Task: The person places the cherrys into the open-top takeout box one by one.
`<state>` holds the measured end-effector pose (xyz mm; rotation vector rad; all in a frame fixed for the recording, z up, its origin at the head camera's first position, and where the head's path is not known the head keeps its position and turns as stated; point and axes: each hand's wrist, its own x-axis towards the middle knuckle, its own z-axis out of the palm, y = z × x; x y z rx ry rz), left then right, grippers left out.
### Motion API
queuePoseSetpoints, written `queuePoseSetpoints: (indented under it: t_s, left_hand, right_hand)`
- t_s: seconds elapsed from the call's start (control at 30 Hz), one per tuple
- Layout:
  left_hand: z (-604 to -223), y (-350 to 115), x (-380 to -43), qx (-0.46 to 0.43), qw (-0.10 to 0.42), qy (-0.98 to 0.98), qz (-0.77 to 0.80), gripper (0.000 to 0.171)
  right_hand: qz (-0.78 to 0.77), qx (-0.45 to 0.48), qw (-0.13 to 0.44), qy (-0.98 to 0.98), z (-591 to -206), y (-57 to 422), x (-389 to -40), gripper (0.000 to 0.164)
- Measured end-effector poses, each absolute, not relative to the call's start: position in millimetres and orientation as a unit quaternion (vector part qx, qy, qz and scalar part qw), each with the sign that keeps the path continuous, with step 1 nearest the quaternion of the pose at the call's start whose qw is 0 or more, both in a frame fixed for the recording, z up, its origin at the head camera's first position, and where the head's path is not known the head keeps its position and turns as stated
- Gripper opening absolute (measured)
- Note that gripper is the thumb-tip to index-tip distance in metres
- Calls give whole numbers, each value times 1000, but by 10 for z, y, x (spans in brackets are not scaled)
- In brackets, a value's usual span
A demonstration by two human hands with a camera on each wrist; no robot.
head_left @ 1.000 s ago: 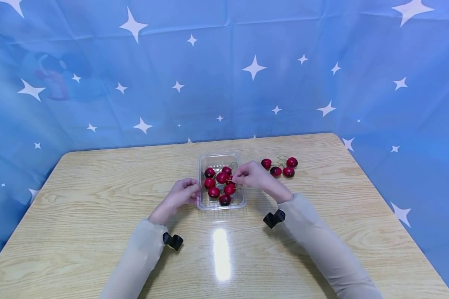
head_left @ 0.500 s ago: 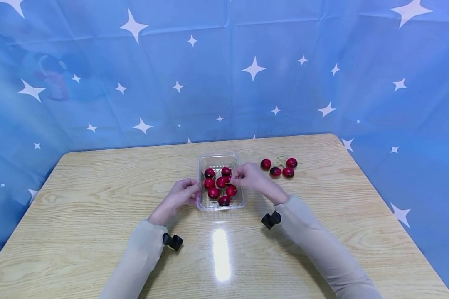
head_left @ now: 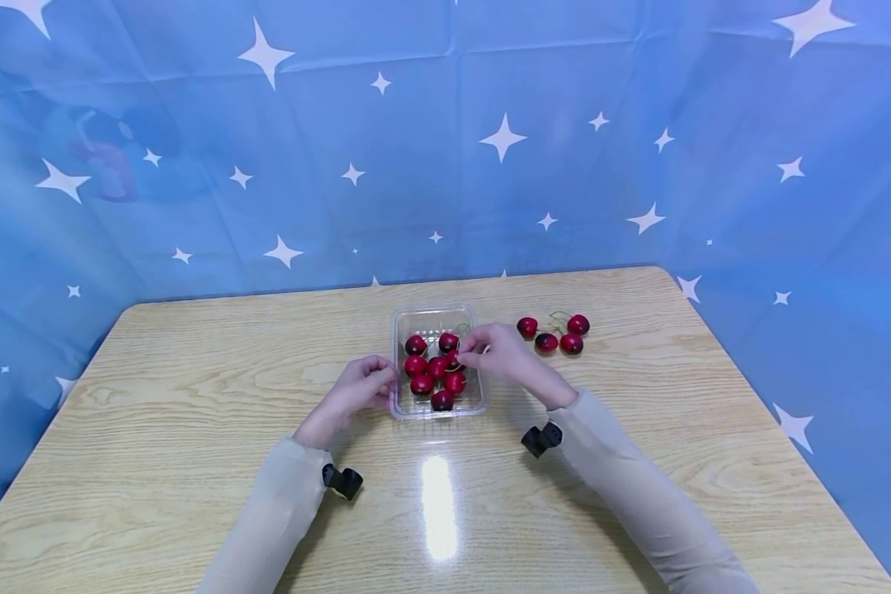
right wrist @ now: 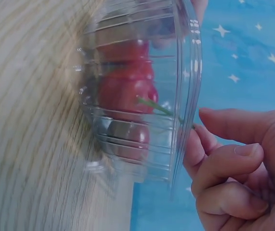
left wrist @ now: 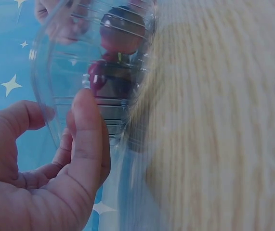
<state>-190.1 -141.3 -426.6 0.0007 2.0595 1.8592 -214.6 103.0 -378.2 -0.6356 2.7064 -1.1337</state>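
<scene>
A clear plastic container point(head_left: 434, 314) stands on the table with several dark red cherries point(head_left: 421, 384) inside. At its left side my left hand point(head_left: 360, 382) pinches the rim, thumb by the edge and fingers against the outer wall in the left wrist view. My right hand point(head_left: 501, 353) is over the container's right side, fingers curled. In the right wrist view a green cherry stem point(right wrist: 159, 108) runs from a red cherry point(right wrist: 127, 94) up to the fingertips at the rim, where thumb and forefinger appear to pinch it. The stem's very tip is hidden by the fingers.
To the right of the container, several loose cherries point(head_left: 546, 342) with green stems lie on the wooden table point(head_left: 215, 371). A blue curtain point(head_left: 445, 165) with white stars hangs behind the table's far edge.
The cherry below my right hand has sunk lower among the others in the container, and the right hand has shifted slightly. My left hand stays on the rim.
</scene>
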Motion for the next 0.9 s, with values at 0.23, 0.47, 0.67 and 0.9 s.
queuePoseSetpoints:
  t_s: [0.23, 0.47, 0.67, 0.9]
  left_hand:
    - [-4255, -1413, -1893, -3, 182, 733, 655, 19]
    - [-4260, -1410, -1891, -3, 182, 730, 659, 16]
    - [-4268, -1411, -1887, -3, 181, 734, 655, 16]
    - [-4251, -1403, -1882, -6, 185, 731, 657, 14]
  right_hand:
    - [-406, -192, 50, 892, -3769, 1124, -2112, 5]
    - [-422, -159, 48, 891, -3787, 1231, -2118, 6]
    - [-417, -144, 42, 896, -3798, 1331, -2142, 7]
    - [-435, -119, 54, 891, -3781, 1441, -2154, 9]
